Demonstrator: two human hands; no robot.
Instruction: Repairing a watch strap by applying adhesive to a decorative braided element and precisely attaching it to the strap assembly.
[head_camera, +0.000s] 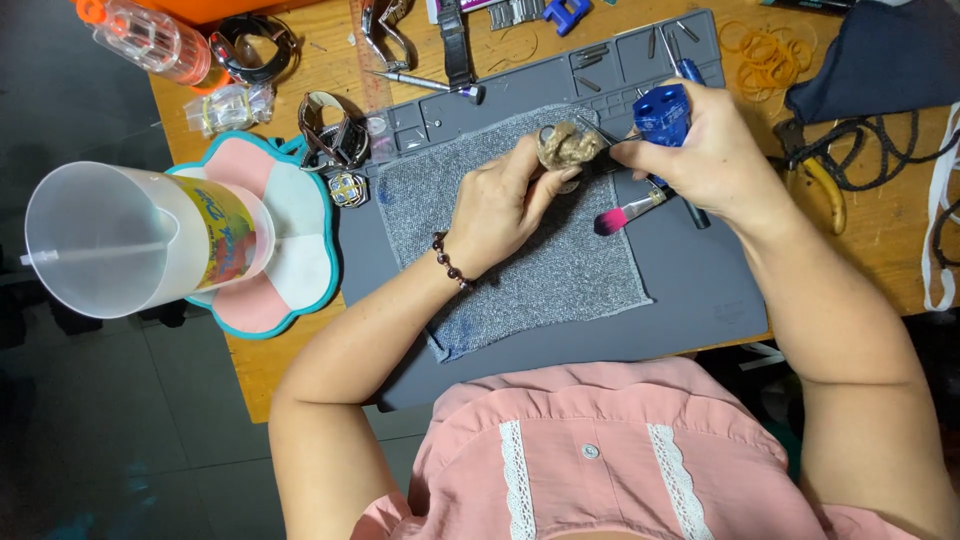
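My left hand (505, 200) pinches a small tan, rope-like knotted piece (566, 146) over a grey cloth (530, 230) on a dark grey work mat (700, 290). My right hand (700, 150) holds a blue cylindrical tool (662, 112) in its fingers and grips a thin metal tool (600, 133) whose tip touches the tan piece. A small brush with a pink-red tip (625, 213) lies on the mat just under my right hand.
A translucent plastic cup (120, 240) stands on a pink, teal-edged coaster (290, 270) at left. Watch bands, a buckle and a small patterned bead (347, 189) lie near the mat's top left. Orange rubber bands (765, 55), yellow-handled pliers (825, 185) and dark cloth (880, 55) sit at right.
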